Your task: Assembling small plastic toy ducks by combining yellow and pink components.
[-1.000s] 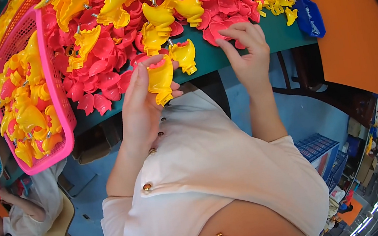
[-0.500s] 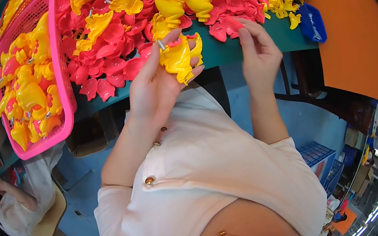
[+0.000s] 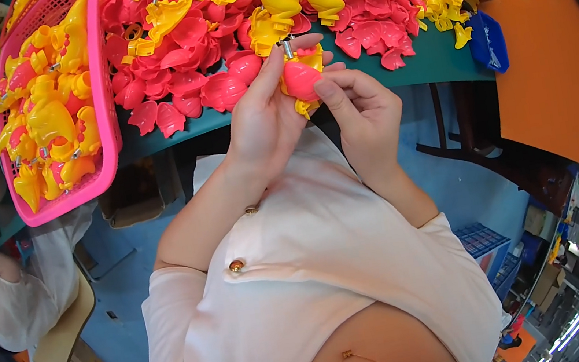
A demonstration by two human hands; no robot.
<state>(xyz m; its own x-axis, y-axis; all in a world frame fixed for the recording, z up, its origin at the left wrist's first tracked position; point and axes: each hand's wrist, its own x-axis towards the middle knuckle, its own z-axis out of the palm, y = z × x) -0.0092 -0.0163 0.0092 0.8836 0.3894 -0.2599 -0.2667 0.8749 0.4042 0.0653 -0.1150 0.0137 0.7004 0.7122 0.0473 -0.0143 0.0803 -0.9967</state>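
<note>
My left hand [image 3: 260, 122] holds a yellow plastic toy part [image 3: 314, 57] from beneath, its thumb up along the side. A short metal pin [image 3: 288, 48] sticks out of the part's far end. My right hand [image 3: 372, 114] pinches a rounded pink plastic shell [image 3: 303, 80] and keeps it against the front of the yellow part. Most of the yellow part is hidden behind this shell and my fingers. Whether the shell is seated in it or only resting there, I cannot tell.
Loose pink shells [image 3: 195, 61] and yellow parts [image 3: 279, 1] are heaped on the green table [image 3: 430, 72] ahead. A pink basket [image 3: 104, 96] of yellow-and-pink pieces stands at left. Blue trays [image 3: 487, 42] line the right edge. Another person [image 3: 31, 291] sits far left.
My right hand has come left from the pile's edge, bringing a pink shell against the yellow part. My left hand and the yellow part have shifted right in the picture.
</note>
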